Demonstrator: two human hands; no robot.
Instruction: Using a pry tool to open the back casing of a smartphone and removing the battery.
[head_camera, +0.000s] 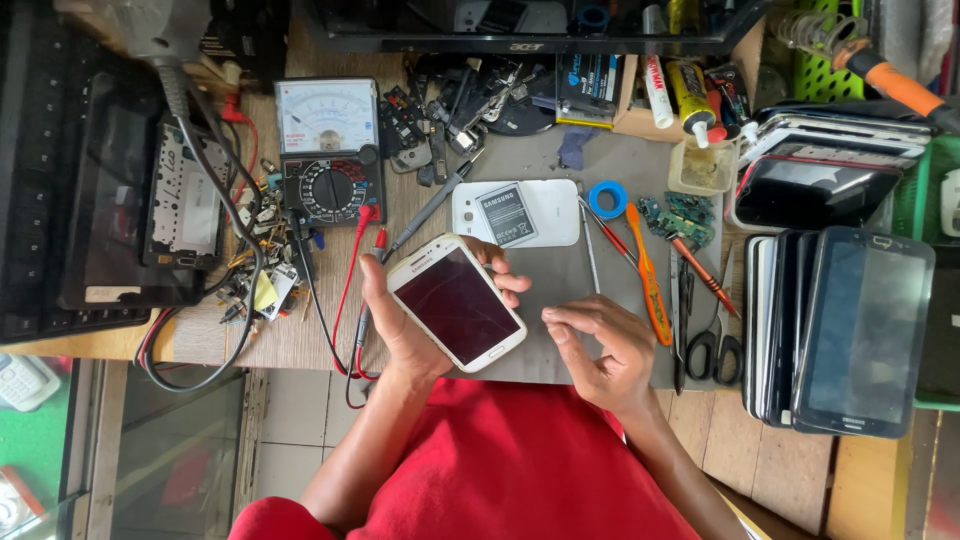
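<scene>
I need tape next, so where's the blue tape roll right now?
In the head view, the blue tape roll lies on the grey mat, just right of the white phone back and above the orange pry tool.

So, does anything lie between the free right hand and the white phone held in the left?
Nothing visible does. The left hand holds the white phone screen-up above the grey mat. The right hand hovers just beside it, fingers curled, with only bare mat showing in the gap between them.
</scene>
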